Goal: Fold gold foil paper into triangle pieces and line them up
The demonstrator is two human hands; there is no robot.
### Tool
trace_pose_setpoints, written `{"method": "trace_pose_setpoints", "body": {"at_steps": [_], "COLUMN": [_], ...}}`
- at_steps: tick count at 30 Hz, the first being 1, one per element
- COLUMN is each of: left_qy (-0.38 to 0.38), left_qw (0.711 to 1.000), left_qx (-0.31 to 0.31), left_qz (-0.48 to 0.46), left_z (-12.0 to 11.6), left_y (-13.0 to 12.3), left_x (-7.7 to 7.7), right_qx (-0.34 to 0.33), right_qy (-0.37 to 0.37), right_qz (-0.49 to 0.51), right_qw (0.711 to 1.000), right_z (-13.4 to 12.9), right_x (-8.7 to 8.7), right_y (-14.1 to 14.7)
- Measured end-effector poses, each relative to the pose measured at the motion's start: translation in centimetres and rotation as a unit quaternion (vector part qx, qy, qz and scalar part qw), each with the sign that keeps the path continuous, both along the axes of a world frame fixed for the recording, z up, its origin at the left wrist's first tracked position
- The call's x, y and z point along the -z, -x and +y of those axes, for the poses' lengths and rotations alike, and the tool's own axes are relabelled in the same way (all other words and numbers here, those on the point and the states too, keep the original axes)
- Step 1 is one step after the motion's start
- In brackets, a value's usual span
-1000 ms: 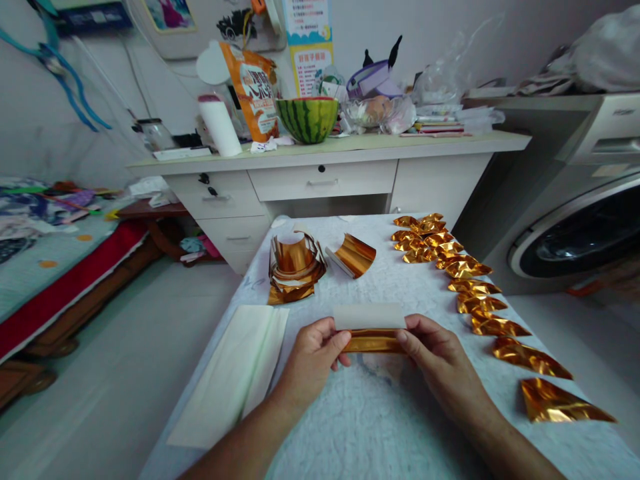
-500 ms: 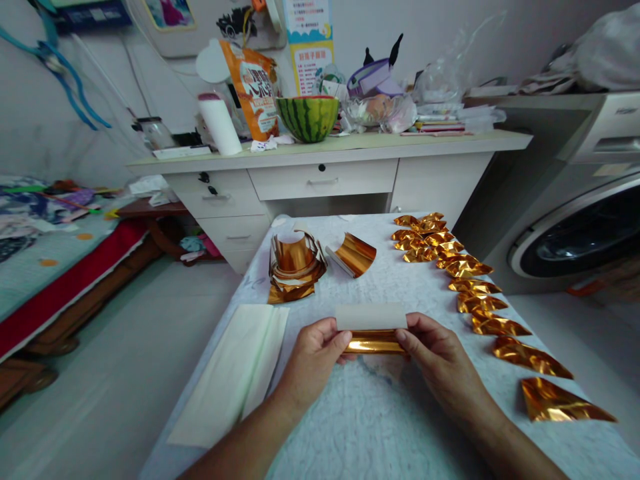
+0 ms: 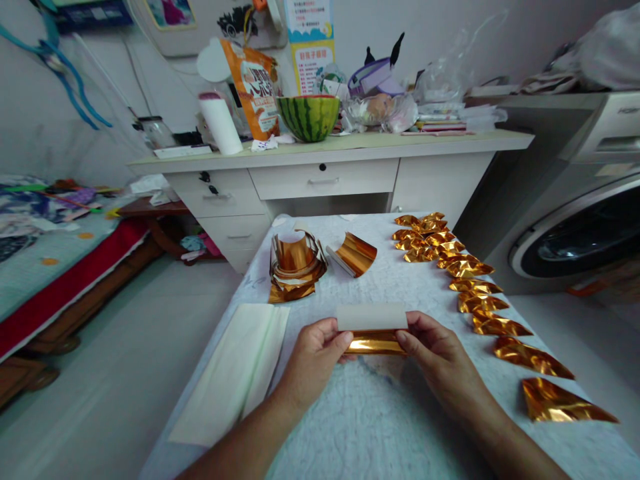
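Note:
Between my hands is a sheet of gold foil paper (image 3: 376, 345), curled over so that its white back shows along the far side and its shiny gold face along the near side. My left hand (image 3: 320, 347) pinches the left end, thumb on the gold. At the right end my right hand (image 3: 433, 343) pinches it the same way. Beyond them lie a curled stack of gold foil paper (image 3: 295, 260) and a smaller curled piece (image 3: 356, 255). Folded gold foil ingots (image 3: 533, 357) run in a row down the right side.
A cloth-covered table (image 3: 345, 427) carries all this, with pale folded paper (image 3: 227, 373) on its left. Behind stands a white desk (image 3: 325, 177) bearing a cut watermelon (image 3: 309, 119) and an orange snack bag (image 3: 254, 93). A washing machine (image 3: 565, 193) is at right, a bed (image 3: 60, 280) at left.

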State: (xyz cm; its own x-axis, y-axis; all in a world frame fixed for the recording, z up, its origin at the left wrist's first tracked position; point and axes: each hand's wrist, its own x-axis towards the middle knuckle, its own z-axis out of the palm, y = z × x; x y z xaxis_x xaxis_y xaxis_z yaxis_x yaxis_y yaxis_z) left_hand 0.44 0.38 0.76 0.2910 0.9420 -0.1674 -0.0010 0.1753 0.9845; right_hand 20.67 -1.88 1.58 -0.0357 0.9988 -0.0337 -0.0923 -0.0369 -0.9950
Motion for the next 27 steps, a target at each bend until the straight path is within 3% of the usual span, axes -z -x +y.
{"method": "trace_pose_setpoints", "body": {"at_steps": [8, 14, 18, 22, 27], "left_qy": [-0.003, -0.065, -0.067, -0.083, -0.119], "left_qw": [1.0, 0.996, 0.994, 0.988, 0.97], "left_qx": [0.002, -0.025, -0.034, -0.054, -0.095], "left_qz": [0.022, 0.061, 0.076, 0.118, 0.187], "left_z": [-0.1, 0.0, -0.1, -0.2, -0.4], "left_y": [0.1, 0.2, -0.1, -0.6, -1.0], "left_x": [-0.1, 0.5, 0.9, 0.6, 0.7], "right_qx": [-0.002, 0.035, 0.072, 0.093, 0.094], "right_qy": [0.003, -0.021, -0.034, -0.05, -0.036], "right_qz": [0.0, -0.036, -0.154, -0.309, -0.402], "right_qw": [1.0, 0.999, 0.985, 0.945, 0.91], "right_z": [0.1, 0.3, 0.1, 0.0, 0.2], "right_x": [-0.2, 0.9, 1.4, 1.3, 1.4], "right_y": [0.2, 0.2, 0.3, 0.4, 0.7]}}
